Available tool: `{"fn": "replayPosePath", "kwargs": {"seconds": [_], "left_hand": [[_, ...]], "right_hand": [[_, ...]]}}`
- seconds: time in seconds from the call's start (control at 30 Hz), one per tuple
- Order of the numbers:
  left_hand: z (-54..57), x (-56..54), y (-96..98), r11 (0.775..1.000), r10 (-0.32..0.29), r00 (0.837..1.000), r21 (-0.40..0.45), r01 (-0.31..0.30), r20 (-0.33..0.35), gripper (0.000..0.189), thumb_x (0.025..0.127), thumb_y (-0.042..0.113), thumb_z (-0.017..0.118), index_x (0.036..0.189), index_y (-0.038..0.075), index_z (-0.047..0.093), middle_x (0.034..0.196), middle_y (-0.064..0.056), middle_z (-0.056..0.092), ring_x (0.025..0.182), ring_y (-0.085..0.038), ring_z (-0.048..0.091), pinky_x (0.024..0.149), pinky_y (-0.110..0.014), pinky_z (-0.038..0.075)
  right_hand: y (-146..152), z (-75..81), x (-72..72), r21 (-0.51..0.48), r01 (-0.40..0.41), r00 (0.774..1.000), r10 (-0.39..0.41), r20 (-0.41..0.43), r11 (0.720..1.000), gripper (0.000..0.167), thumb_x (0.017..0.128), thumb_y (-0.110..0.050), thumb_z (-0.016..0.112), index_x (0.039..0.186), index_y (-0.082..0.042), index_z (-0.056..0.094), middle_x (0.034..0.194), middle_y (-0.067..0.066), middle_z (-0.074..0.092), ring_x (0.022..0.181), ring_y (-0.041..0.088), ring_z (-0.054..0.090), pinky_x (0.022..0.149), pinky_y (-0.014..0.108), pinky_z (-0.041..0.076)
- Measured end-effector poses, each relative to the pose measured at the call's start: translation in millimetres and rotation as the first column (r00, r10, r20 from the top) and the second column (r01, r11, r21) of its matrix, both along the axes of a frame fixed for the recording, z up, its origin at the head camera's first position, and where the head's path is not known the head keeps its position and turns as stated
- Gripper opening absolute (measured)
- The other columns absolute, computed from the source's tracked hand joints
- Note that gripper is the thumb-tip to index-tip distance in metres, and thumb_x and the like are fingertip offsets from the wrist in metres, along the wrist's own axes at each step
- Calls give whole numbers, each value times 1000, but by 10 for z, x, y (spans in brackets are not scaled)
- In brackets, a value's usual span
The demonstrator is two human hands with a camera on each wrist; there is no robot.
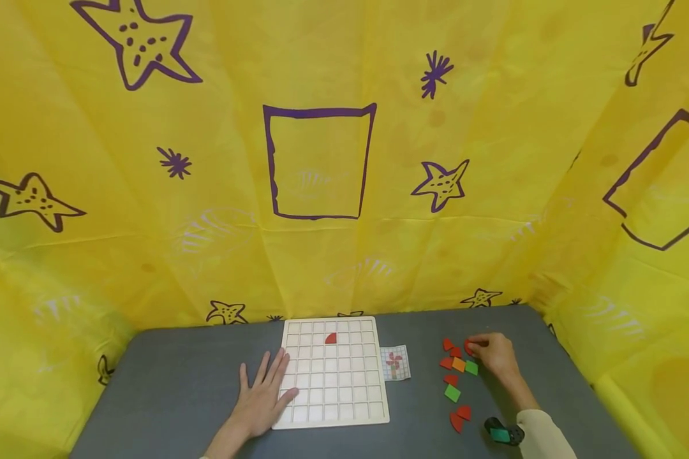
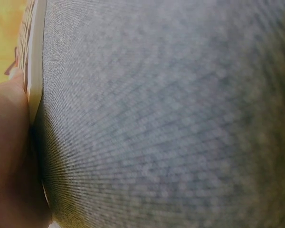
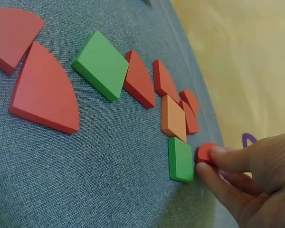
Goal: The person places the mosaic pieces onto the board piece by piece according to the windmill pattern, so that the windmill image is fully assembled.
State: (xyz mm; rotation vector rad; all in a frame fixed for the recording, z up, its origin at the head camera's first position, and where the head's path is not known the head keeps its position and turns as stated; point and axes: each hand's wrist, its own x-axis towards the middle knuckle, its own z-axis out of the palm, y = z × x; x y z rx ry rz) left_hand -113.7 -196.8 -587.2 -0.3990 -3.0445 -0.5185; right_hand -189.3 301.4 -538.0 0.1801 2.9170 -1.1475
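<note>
Your right hand [image 1: 496,356] has its thumb and fingers closed in a pinch on a red piece [image 3: 205,153] at the far side of the loose pieces, right of the board. In the right wrist view, that piece is just beside a green square tile [image 3: 181,160], which sits at a corner of an orange square tile [image 3: 173,118]. Red quarter-circle pieces [image 3: 45,90] lie around them on the grey desk [image 1: 178,389], some touching one another, and a second green square tile [image 3: 102,64] lies nearer to you.

Your left hand [image 1: 260,403] is palm down with its fingers spread and grasps nothing; it rests at the left edge of the white grid board [image 1: 331,421], its thumb reaching onto the board. One red quarter-circle [image 1: 331,338] sits in a cell of the board's second row from the far edge, in the middle column. Just beside the board's right edge lies a small pattern card [image 1: 395,363] showing a red pinwheel figure on a grid. A yellow cloth [image 1: 316,268] with purple starfish outlines hangs behind the desk.
</note>
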Motion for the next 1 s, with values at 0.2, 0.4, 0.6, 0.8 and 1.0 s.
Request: {"fn": "replayPosePath", "kwargs": {"seconds": [0.2, 0.4, 0.6, 0.8, 1.0], "left_hand": [[-30, -12, -5, 1000, -11, 999, 17, 11, -30, 73, 99, 56, 44, 155, 12, 29, 161, -7, 24, 146, -39, 19, 107, -73, -4], [-57, -14, -25, 1000, -6, 999, -4, 6, -42, 73, 99, 57, 43, 155, 13, 29, 162, -5, 23, 147, -38, 18, 107, -72, -4], [8, -7, -16, 1000, -5, 1000, 0, 5, -15, 72, 99, 55, 44, 155, 12, 29, 162, -6, 23, 147, -39, 18, 107, -73, -4], [48, 16, 1, 1000, -17, 999, 21, 18, -39, 71, 99, 52, 47, 154, 10, 30, 160, -9, 26, 145, -41, 20, 106, -74, -3], [62, 24, 10, 999, -19, 999, 25, 20, -36, 71, 99, 52, 47, 153, 9, 30, 160, -10, 27, 145, -42, 20, 106, -74, -3]], "right_hand": [[4, 20, -5, 19, 1, 1000, -1, -3, 1000, 16, 88, -3, 70, 99, 7, 75, 86, 19, 73, 70, 22, 70, 56, 27, 52], [-7, 73, 6, 9, -3, 1000, 3, -6, 1000, 16, 89, -4, 69, 99, 7, 75, 88, 19, 73, 73, 25, 71, 58, 30, 54], [-30, 127, 8, -15, 2, 1000, -2, -11, 1000, 15, 88, -5, 71, 98, 5, 75, 87, 18, 74, 73, 23, 71, 59, 29, 55], [-67, 182, 10, -20, -15, 999, 15, -32, 1000, 16, 88, -6, 72, 98, 5, 76, 87, 17, 74, 74, 24, 71, 59, 28, 55], [-120, 228, 12, 6, -22, 998, 22, -51, 1000, 16, 88, -9, 73, 98, 2, 77, 88, 15, 74, 74, 22, 70, 61, 30, 55]]}}
